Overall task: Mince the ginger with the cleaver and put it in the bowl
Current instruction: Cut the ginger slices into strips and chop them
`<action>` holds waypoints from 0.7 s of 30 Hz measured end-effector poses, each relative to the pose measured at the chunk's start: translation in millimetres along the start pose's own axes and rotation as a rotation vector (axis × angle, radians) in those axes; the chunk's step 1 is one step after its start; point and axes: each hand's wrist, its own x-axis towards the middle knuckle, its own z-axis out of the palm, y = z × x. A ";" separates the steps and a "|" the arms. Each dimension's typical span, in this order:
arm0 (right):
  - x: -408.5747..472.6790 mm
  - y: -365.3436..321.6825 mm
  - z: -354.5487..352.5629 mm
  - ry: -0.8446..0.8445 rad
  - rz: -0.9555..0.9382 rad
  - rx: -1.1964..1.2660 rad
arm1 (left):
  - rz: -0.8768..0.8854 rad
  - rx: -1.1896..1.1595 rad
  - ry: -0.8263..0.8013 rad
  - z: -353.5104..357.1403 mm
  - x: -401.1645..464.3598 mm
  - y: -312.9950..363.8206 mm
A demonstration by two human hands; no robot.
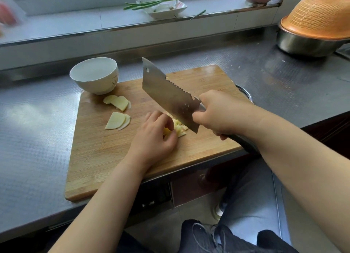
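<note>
Head view: the mincing step is in hand. On the cutting board (94,154), which lies at the counter's (34,139) front edge, a small heap of chopped ginger (178,127) sits near the board's middle, right between the two hands. The right hand (217,114) is wrapped firmly round the handle of the cleaver (166,93), whose blade is raised and tilted over the heap, tip pointing toward the back of the board. The left hand (153,137) rests on the board with fingers curled, its fingertips touching and steadying the heap just beside the blade. Two fans of ginger slices (118,111) lie uncut toward the board's left back part, apart from the heap. The white bowl (94,74) stands at the board's back left corner and looks empty. Judged from this, the next move calls for a downward chop with the left fingertips tucked clear of the edge; the slices remain to be chopped before anything goes to the bowl.
</note>
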 end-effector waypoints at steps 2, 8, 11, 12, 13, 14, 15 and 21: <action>-1.6 -4.8 1.8 -0.023 -0.004 -0.043 | 0.006 0.026 -0.016 1.1 0.4 -0.3; -1.3 -10.9 7.0 -0.055 0.060 -0.150 | 0.016 0.063 0.011 5.3 0.5 -0.2; 5.7 -14.8 7.2 -0.102 0.087 -0.130 | 0.022 0.070 0.013 5.9 1.1 -0.6; 8.3 -16.2 7.3 -0.113 0.094 -0.129 | 0.027 0.076 0.014 5.9 1.0 -0.9; 10.7 -17.1 7.8 -0.124 0.099 -0.131 | 0.030 0.082 0.016 5.9 0.8 -1.3; 12.2 -17.3 9.0 -0.129 0.105 -0.132 | 0.029 0.087 0.016 5.9 0.8 -1.5; 13.0 -16.5 11.1 -0.127 0.112 -0.130 | 0.025 0.088 0.015 6.1 0.6 -1.5; 1.7 -0.7 38.0 0.042 0.096 -0.235 | 0.003 0.091 0.005 6.2 -1.6 -0.4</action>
